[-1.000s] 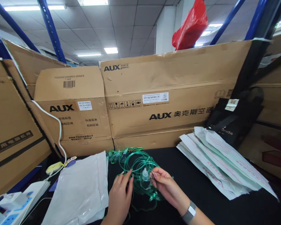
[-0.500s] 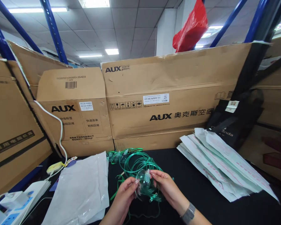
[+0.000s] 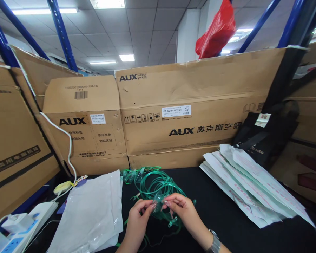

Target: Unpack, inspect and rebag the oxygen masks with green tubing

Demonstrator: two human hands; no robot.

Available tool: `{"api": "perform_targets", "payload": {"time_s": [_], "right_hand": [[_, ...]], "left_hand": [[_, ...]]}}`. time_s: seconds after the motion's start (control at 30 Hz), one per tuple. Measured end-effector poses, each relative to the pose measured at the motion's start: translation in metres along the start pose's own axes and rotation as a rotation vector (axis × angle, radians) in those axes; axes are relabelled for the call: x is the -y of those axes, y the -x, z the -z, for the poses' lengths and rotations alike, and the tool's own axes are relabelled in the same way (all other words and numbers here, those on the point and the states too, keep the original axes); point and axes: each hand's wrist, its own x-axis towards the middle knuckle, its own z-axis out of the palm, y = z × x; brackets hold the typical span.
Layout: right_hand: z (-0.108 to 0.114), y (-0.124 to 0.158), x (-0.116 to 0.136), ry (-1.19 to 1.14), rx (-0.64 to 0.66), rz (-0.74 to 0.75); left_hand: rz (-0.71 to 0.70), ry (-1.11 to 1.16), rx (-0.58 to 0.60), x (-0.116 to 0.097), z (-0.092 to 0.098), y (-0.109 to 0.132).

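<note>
A tangle of green tubing (image 3: 158, 184) with clear mask parts lies on the black table (image 3: 226, 218) near its front. Both my hands are over it, fingertips meeting. My left hand (image 3: 138, 219) pinches a clear plastic piece (image 3: 158, 199) attached to the tubing from the left. My right hand (image 3: 181, 212) pinches the same piece from the right, with a watch on its wrist. More clear green mask pieces (image 3: 130, 175) sit just behind the coil.
A flat clear plastic bag (image 3: 91, 214) lies left of my hands. A fanned stack of sealed pouches (image 3: 250, 182) lies at the right. AUX cardboard boxes (image 3: 179, 116) wall the back. A black bag (image 3: 268, 133) leans at right; a power strip (image 3: 23, 225) sits at left.
My hands have drawn together and lifted the clear piece off the tubing coil. It was held upright between spread fingers; now both hands pinch it.
</note>
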Motion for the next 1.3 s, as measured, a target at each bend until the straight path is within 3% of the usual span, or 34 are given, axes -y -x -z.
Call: {"api": "perform_targets", "payload": {"time_s": [0.23,0.6,0.7,0.87,1.3], "right_hand": [[-0.001,0.0,-0.004,0.042,0.02,0.006],[0.001,-0.006,-0.012,0.089,-0.088,-0.05],[0.001,-0.003,-0.011,0.286,-0.119,0.012],[0.003,0.002,-0.007,0.644,-0.135,0.252],[-0.002,0.012,-0.006,0.767,0.0,0.449]], "left_hand": [[0.058,0.047,0.075,0.002,-0.002,-0.003],[0.187,0.158,0.076,0.003,0.003,-0.005],[0.204,0.181,0.085,0.001,0.001,-0.004],[0.227,0.199,0.109,-0.001,0.0,-0.002],[0.245,0.176,0.108,0.003,0.002,-0.003]]}}
